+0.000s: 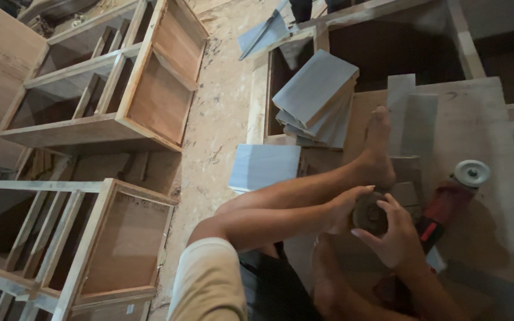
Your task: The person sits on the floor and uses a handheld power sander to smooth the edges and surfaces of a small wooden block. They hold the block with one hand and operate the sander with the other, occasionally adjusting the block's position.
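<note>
My left hand (347, 207) and my right hand (392, 238) meet on a round dark disc (369, 217). Both hands have fingers closed around its edge, over a plywood board (477, 119). Just right of the disc lies a red angle grinder (447, 205), with its round metal head (472, 173) pointing away from me. My bare foot (379, 148) rests on the board right behind the disc, and my leg stretches across from the left. The underside of the disc is hidden by my fingers.
Grey laminate sheets (316, 95) are stacked on an open wooden box behind the foot, and one more grey sheet (263, 166) lies at its left. Bare wooden cabinet frames (120, 89) (90, 249) stand along the left. A dusty floor strip (215, 119) runs between.
</note>
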